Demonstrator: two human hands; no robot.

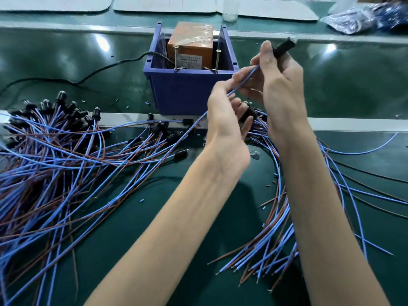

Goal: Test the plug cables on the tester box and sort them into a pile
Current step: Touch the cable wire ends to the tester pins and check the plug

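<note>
Up front on the worktop (353,85), your blue bin (189,93) holds the orange tester box (189,49); right hand (280,85) grips a black plug (283,46), left hand (223,120) pinches its blue wire (245,79).

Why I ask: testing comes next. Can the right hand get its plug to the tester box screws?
Probably yes. The right hand holds the plug beside the blue bin, whose top is open; nothing stands between it and the screws. The left hand pinches the wire lower.

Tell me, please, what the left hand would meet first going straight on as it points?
Probably the right hand, its curled fingers just ahead; beyond them the blue bin, though depth is unclear.
</note>
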